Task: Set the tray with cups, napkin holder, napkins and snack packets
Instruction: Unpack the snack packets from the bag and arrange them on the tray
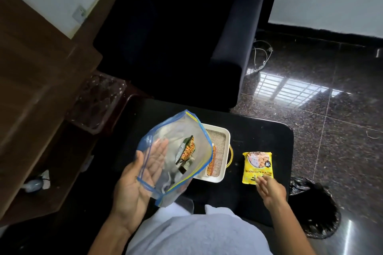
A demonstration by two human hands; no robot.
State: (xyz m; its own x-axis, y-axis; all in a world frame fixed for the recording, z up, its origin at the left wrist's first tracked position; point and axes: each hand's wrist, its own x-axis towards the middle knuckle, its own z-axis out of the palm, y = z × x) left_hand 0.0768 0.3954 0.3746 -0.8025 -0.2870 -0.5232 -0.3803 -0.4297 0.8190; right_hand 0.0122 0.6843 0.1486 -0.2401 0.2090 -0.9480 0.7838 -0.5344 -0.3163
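My left hand (141, 178) holds up a clear zip bag (176, 157) with blue and yellow edges, thumb inside its mouth and palm under it. Inside the bag lie a dark snack packet (187, 150) and pale crumpled material. Behind the bag a white tray (227, 136) with a woven mat stands on the black table (269, 134), partly hidden; an orange item (211, 163) lies in it. A yellow snack packet (257, 166) lies flat on the table, right of the tray. My right hand (269, 191) touches the packet's near edge with its fingertips, fingers spread.
A dark sofa (186, 37) stands beyond the table. A brown wooden cabinet (37, 93) fills the left side. A black bin bag (319, 211) sits on the glossy floor to the right of the table. A white cable (262, 54) lies by the sofa.
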